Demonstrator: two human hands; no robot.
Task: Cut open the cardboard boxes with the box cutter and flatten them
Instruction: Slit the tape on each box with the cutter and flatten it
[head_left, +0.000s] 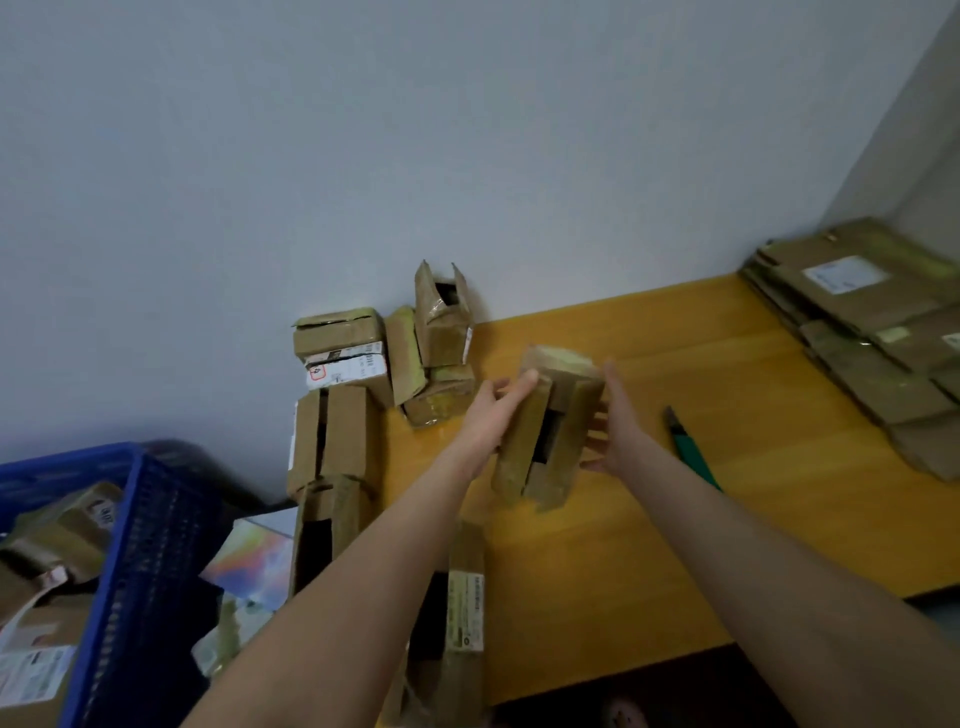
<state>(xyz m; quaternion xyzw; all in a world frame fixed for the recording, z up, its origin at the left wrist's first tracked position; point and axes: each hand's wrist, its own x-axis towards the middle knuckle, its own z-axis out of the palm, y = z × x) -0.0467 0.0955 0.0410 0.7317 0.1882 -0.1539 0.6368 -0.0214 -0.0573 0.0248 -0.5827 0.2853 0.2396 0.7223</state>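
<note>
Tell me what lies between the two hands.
In the head view, a cardboard box with its flaps open lies between the left hand and the right hand.

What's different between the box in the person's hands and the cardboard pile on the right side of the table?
The box is a hollow shape, its open slit showing a dark inside; the pile is flattened sheets. The box is tilted between the left hand and right hand; the pile lies on the table. The pile's top sheet bears a white label; the box shows none here. Both are brown cardboard.
</note>
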